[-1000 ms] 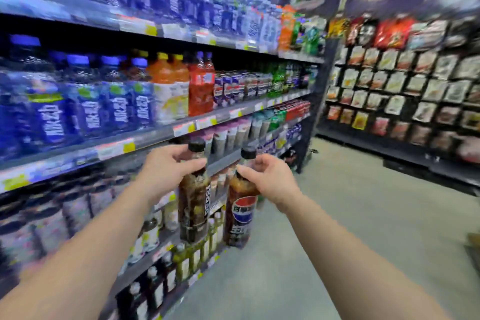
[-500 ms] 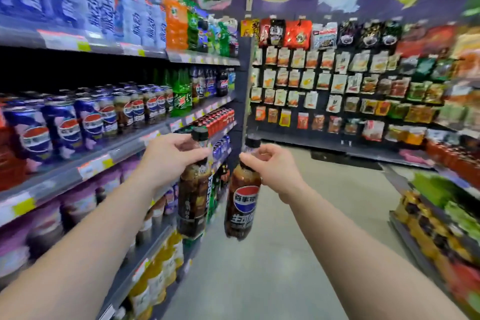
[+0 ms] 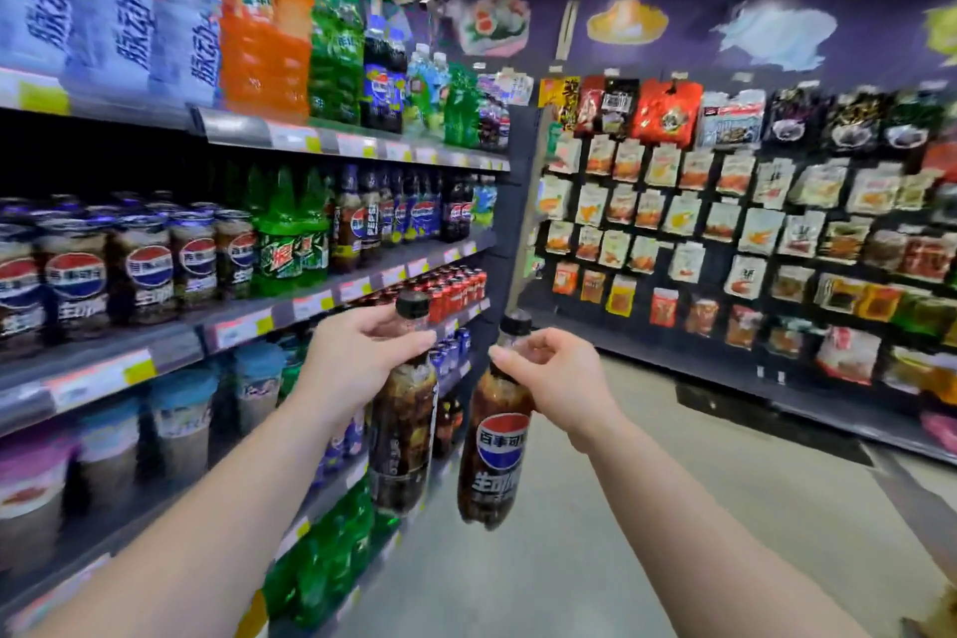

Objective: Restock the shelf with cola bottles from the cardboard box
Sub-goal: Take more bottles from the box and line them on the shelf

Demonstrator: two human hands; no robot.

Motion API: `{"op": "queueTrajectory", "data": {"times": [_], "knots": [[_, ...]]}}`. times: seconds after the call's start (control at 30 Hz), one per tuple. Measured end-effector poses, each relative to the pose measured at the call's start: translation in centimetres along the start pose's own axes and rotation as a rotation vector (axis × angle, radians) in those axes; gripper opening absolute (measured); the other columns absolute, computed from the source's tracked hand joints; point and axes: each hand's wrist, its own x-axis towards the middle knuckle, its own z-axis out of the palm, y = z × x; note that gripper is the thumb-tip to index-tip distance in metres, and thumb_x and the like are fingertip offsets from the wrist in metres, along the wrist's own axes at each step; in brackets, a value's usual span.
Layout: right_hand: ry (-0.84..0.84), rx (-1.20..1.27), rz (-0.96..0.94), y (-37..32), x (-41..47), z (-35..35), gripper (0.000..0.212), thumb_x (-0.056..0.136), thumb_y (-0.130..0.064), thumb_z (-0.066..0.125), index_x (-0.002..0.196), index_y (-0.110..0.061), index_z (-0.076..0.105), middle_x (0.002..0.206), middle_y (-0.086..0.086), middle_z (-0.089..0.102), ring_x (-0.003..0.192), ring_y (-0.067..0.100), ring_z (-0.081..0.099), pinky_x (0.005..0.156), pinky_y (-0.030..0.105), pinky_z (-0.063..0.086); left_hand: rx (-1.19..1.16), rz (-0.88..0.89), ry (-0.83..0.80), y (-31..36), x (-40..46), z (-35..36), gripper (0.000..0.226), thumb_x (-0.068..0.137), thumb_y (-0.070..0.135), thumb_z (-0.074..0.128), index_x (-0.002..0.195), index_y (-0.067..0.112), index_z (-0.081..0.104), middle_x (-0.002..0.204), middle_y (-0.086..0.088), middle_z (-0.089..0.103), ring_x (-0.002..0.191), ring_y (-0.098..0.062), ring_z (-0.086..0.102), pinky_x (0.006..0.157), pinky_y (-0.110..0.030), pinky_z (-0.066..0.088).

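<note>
— Brown cola, one bottle in each hand. My left hand [image 3: 357, 358] is wrapped around the neck of the left bottle [image 3: 401, 435], fingers curled just under its black cap. That bottle hangs upright at about 6 o'clock from the hand.

— And the right?

— My right hand [image 3: 551, 378] pinches the right bottle [image 3: 494, 451] at the neck with fingertips and thumb, the other fingers loosely bent. Its round red, white and blue label faces me. The bottle tilts a little, base toward 7 o'clock.

— Do the bottles touch?

— No, they hang just beside each other with a narrow gap, both in the air over the grey floor [image 3: 595, 560].

— Where is the shelf?

— From 8 to 11 o'clock. The middle shelf [image 3: 248, 321] carries a row of cola [image 3: 150, 269] with the same label at 9 o'clock, then green bottles [image 3: 290, 233] beside them, then more dark bottles farther along. My left hand is just in front of that shelf's edge, below the price tags.

— Anything else?

— Orange bottles [image 3: 264, 47] and pale blue ones on the top shelf at 11 o'clock. Snack packets [image 3: 725, 218] hang on the dark wall from 1 to 3 o'clock. I cannot see the box.
</note>
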Motion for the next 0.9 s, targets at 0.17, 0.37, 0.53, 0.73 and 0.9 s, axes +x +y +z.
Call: {"op": "queueTrajectory", "data": {"times": [0.17,0.37,0.53,0.73,0.9], "knots": [[-0.027,0.021,0.016,4.3,10.7,-0.3,0.035,0.071,-0.046,0.079,0.090,-0.020,0.064,0.091,-0.004,0.068,0.086,0.014,0.066,0.076,0.039,0.059,0.059,-0.021,0.021,-4.1,7.8,5.8,0.074,0.059,0.036,0.088,0.123,0.008,0.062,0.092,0.012,0.065,0.085,0.005,0.058,0.075,-0.020,0.043],[-0.031,0.017,-0.043,8.7,23.2,0.3,0.032,0.070,-0.046,0.080,0.083,-0.022,0.064,0.084,-0.007,0.067,0.077,0.011,0.065,0.059,0.030,0.050,0.095,-0.037,0.024,-9.5,18.1,11.8,0.073,0.054,0.044,0.088,0.116,0.013,0.067,0.091,0.016,0.066,0.091,-0.009,0.064,0.076,-0.025,0.044],[-0.038,-0.005,-0.066,11.1,33.2,1.1,0.033,0.069,-0.046,0.080,0.083,-0.020,0.065,0.086,-0.003,0.069,0.084,0.017,0.067,0.074,0.042,0.058,0.118,-0.003,0.068,-12.2,26.6,16.0,0.074,0.054,0.045,0.088,0.118,0.013,0.066,0.089,0.020,0.063,0.083,0.002,0.060,0.071,-0.020,0.043],[-0.081,0.019,-0.113,13.8,45.0,2.0,0.040,0.067,-0.053,0.079,0.087,-0.020,0.067,0.087,-0.005,0.070,0.084,0.015,0.067,0.080,0.044,0.057,0.134,-0.015,0.144,-14.7,34.8,19.7,0.072,0.055,0.039,0.089,0.118,0.011,0.066,0.087,0.019,0.064,0.082,0.004,0.060,0.068,-0.016,0.043],[-0.198,0.072,-0.170,17.2,54.6,4.1,0.037,0.067,-0.051,0.080,0.083,-0.021,0.067,0.084,-0.004,0.071,0.083,0.017,0.069,0.075,0.041,0.058,0.219,-0.026,0.248,-18.3,39.5,22.5,0.052,0.056,0.037,0.089,0.102,0.022,0.072,0.079,0.021,0.065,0.077,0.001,0.060,0.062,-0.012,0.044]]}}
